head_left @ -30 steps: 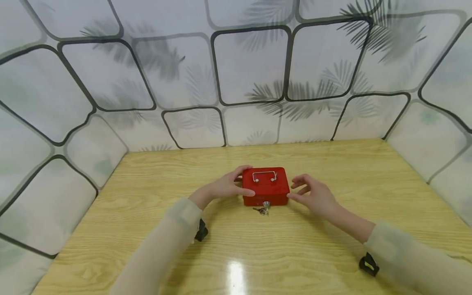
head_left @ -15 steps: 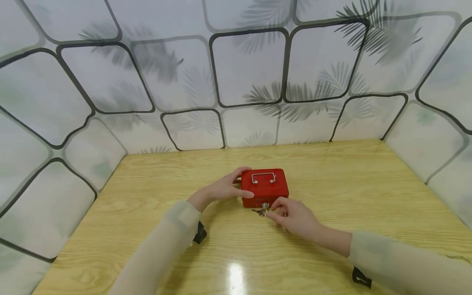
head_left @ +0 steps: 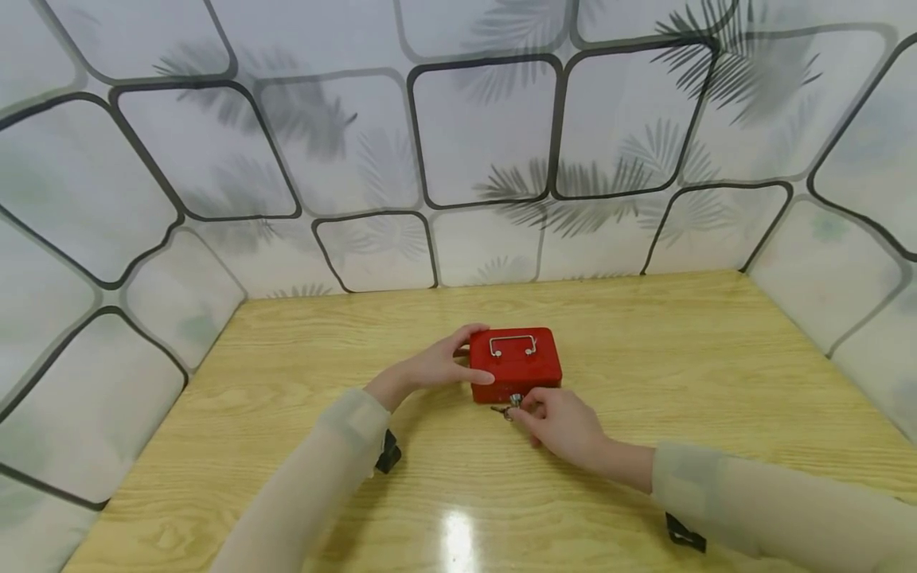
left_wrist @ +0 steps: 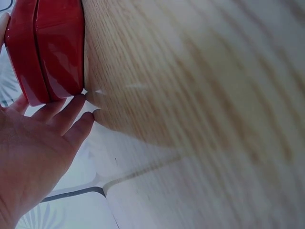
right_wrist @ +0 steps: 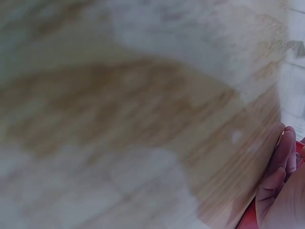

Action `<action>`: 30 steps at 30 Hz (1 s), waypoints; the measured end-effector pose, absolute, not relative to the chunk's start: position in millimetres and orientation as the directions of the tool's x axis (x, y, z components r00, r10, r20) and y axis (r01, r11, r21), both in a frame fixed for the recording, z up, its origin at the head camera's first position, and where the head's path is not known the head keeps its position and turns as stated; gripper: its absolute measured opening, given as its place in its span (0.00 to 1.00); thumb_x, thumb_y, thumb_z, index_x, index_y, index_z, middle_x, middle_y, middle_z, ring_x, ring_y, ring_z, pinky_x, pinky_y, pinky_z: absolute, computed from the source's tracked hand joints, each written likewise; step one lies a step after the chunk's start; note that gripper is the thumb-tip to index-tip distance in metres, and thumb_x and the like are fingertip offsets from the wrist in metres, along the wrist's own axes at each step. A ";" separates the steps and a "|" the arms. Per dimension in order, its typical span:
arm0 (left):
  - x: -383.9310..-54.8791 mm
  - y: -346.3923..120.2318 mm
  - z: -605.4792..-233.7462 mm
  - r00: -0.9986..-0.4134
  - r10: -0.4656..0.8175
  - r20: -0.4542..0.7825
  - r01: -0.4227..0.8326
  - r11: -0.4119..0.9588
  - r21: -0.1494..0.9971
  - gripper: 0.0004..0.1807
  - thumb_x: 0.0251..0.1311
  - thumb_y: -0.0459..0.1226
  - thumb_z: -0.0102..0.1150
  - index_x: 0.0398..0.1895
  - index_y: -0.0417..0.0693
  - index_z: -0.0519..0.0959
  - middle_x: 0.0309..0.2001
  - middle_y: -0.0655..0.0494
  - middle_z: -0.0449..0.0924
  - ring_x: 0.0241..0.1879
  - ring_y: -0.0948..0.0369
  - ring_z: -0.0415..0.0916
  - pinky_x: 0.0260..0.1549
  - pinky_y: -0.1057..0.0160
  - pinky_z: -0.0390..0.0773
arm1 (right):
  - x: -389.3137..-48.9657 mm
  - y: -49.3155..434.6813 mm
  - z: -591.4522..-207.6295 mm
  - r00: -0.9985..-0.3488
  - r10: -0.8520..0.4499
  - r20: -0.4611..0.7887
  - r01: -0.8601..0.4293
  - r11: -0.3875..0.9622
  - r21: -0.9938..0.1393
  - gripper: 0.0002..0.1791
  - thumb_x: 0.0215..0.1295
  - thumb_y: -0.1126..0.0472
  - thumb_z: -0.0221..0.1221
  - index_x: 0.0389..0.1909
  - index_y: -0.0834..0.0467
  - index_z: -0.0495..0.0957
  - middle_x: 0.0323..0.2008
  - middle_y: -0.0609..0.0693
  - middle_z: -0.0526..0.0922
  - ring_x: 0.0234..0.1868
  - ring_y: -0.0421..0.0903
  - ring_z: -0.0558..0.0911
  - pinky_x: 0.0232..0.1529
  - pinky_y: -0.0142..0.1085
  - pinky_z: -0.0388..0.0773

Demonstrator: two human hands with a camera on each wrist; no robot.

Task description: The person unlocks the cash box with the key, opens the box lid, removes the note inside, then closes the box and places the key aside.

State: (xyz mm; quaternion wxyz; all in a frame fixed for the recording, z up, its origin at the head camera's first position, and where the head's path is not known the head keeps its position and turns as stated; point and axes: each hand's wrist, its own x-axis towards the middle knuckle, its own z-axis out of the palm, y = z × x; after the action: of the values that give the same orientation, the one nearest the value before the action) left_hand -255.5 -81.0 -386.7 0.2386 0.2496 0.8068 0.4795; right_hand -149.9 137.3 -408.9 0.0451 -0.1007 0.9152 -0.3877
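A small red cash box point(head_left: 517, 366) stands shut on the wooden table, its wire handle point(head_left: 513, 343) lying on the lid. My left hand point(head_left: 435, 366) grips the left end, thumb over the lid's front edge and fingers at the far side. The left wrist view shows those fingers against the red box point(left_wrist: 59, 52). At the front lock point(head_left: 516, 399), the thumb and forefinger of my right hand point(head_left: 567, 426) pinch the key, mostly covered by the fingers. A second key on a ring point(head_left: 501, 411) hangs just left of them. In the right wrist view, my right hand point(right_wrist: 281, 183) shows at the edge.
The light wooden table point(head_left: 344, 469) reaches back to a patterned fabric wall point(head_left: 487, 135), which also rises on both sides. Black wrist straps point(head_left: 389, 452) sit under the sleeves.
My right hand has come from the box's right end to the lock at its front and now pinches the key. My left hand has stayed on the box.
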 end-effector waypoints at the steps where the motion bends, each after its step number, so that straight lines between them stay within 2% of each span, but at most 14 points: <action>1: -255.4 -81.2 -386.9 -0.761 0.632 -0.146 0.174 0.415 0.893 0.45 0.58 0.40 0.67 0.75 0.51 0.53 0.67 0.51 0.64 0.67 0.49 0.61 0.61 0.50 0.64 | -149.9 136.9 -409.2 -0.976 -0.219 -0.006 -0.147 0.677 -0.721 0.09 0.65 0.54 0.63 0.33 0.56 0.80 0.13 0.41 0.75 0.16 0.40 0.75 0.19 0.32 0.67; 11: -254.9 -81.9 -387.4 -0.760 0.632 -0.153 0.160 0.410 0.898 0.45 0.58 0.40 0.67 0.75 0.52 0.52 0.67 0.51 0.64 0.67 0.49 0.60 0.61 0.49 0.65 | -148.2 135.1 -408.1 -0.975 -0.219 -0.034 -0.109 0.611 -0.784 0.07 0.67 0.58 0.61 0.35 0.59 0.81 0.12 0.44 0.75 0.13 0.41 0.71 0.16 0.30 0.62; 18: -254.1 -81.9 -387.3 -0.758 0.634 -0.153 0.158 0.407 0.900 0.45 0.59 0.40 0.67 0.75 0.52 0.52 0.68 0.52 0.63 0.67 0.49 0.60 0.59 0.49 0.66 | -146.9 132.9 -407.8 -0.970 -0.182 -0.160 0.066 0.437 -0.897 0.10 0.71 0.64 0.56 0.41 0.68 0.79 0.14 0.52 0.78 0.09 0.42 0.70 0.14 0.34 0.72; 25: -254.4 -81.8 -387.4 -0.756 0.637 -0.154 0.158 0.406 0.900 0.46 0.58 0.40 0.68 0.75 0.52 0.52 0.67 0.52 0.64 0.67 0.49 0.61 0.60 0.50 0.65 | -147.5 132.5 -406.1 -0.929 -0.143 -0.342 0.300 0.252 -0.920 0.14 0.74 0.63 0.51 0.48 0.72 0.75 0.17 0.51 0.79 0.11 0.38 0.71 0.15 0.28 0.66; 30: -255.4 -81.5 -386.9 -0.753 0.639 -0.155 0.160 0.406 0.900 0.46 0.59 0.40 0.67 0.76 0.50 0.51 0.67 0.51 0.64 0.67 0.49 0.61 0.59 0.51 0.66 | -148.9 133.1 -403.3 -0.908 -0.173 -0.382 0.347 0.199 -0.916 0.13 0.74 0.64 0.49 0.45 0.71 0.75 0.17 0.48 0.74 0.13 0.37 0.67 0.16 0.28 0.66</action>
State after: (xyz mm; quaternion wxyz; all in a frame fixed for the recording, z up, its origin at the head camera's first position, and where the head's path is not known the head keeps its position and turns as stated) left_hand -255.4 -81.5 -386.9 0.2473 0.2494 0.8012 0.4845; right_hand -148.9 133.1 -403.3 0.2064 0.0586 0.7464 -0.6300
